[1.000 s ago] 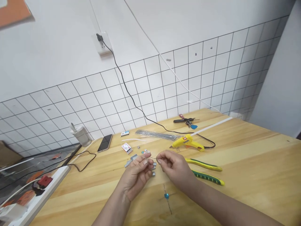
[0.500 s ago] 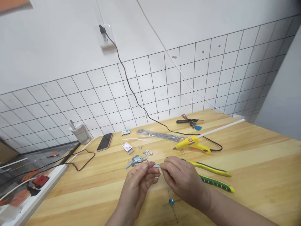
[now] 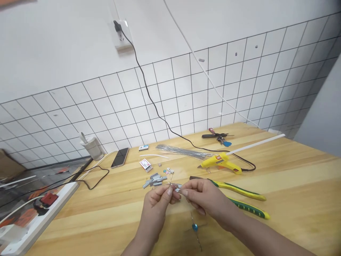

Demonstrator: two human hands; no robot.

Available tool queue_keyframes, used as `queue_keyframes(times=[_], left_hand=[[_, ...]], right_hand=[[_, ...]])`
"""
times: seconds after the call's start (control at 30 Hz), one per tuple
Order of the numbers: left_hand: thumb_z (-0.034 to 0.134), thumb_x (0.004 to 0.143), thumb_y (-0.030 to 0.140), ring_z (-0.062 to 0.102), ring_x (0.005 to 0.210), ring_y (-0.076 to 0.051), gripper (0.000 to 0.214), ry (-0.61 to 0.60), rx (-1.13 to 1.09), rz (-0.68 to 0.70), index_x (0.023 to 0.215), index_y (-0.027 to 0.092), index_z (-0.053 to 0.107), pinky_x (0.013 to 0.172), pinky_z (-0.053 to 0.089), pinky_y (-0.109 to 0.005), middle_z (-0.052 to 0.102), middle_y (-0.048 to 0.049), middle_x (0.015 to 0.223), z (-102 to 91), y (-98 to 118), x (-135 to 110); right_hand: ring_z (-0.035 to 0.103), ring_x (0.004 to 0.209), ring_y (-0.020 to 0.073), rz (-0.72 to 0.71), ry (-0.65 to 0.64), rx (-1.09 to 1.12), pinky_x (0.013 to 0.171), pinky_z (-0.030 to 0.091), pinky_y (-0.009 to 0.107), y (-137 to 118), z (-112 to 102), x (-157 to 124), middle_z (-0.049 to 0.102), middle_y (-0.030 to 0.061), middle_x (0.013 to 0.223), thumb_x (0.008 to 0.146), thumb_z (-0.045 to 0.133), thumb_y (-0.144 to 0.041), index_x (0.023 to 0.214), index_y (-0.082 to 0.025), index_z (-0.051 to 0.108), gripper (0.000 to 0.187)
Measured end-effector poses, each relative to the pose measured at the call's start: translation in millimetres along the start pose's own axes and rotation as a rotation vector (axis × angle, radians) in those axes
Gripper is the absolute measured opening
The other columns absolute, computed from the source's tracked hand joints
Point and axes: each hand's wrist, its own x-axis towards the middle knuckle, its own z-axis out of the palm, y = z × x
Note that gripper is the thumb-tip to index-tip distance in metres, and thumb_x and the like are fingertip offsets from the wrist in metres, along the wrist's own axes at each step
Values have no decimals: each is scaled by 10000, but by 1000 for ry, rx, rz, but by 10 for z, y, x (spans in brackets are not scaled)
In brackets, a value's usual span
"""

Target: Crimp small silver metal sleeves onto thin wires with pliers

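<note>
My left hand (image 3: pixel 159 202) and my right hand (image 3: pixel 204 199) meet over the middle of the wooden table (image 3: pixel 279 192), fingertips almost touching. Both pinch a thin silver wire (image 3: pixel 176 187) held between them. The wire's upper end points toward small beads (image 3: pixel 168 171) on the table. Just below my right hand lies a blue bead on a wire (image 3: pixel 195 227). Grey staple strips (image 3: pixel 153 180) rest beyond my left hand.
Yellow-green pliers (image 3: pixel 239 201) lie to the right of my hands, a yellow glue gun (image 3: pixel 221 161) with a black cord beyond them. A bundle of wires (image 3: pixel 183 151), keys (image 3: pixel 218 137), a small box (image 3: pixel 145 164), a phone (image 3: pixel 120 157) and a power strip (image 3: pixel 32 220) lie around.
The view has drifted left and down a little. My hands stayed pinched together on the wire, moving slightly nearer to me.
</note>
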Motion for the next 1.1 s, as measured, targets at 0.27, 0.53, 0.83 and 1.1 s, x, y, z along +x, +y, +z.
queue_keyframes(times=[0.27,0.53,0.83,1.1], left_hand=[[550,778,364,518,654,-141,275,-84,162,40,616,167,655,653,412,-230,616,-18,617,-10,-56,16],[512,807,358,574,698,-169,295,-96,298,110,629,162,642,685,435,-253,636,-34,652,-4,-65,-32],[465,841,232,599,630,-139,254,-114,618,468,651,167,620,625,431,-226,643,-30,642,-42,-63,-30],[506,820,177,626,679,-145,175,-90,551,520,788,201,676,655,467,-228,682,-19,702,-64,-144,-7]], right_hand=[[372,498,81,-205,92,-210,467,287,211,96,-15,24,463,-36,548,756,536,-317,666,-169,559,175],[445,646,147,-1070,326,-1065,602,339,265,187,-20,0,515,35,645,825,394,-88,730,-158,560,204],[457,658,140,-953,270,-914,614,346,267,191,33,-29,515,24,662,823,404,-110,692,-172,538,197],[335,463,61,-49,1,-146,428,254,201,90,20,11,440,-51,535,683,623,-400,644,-166,538,252]])
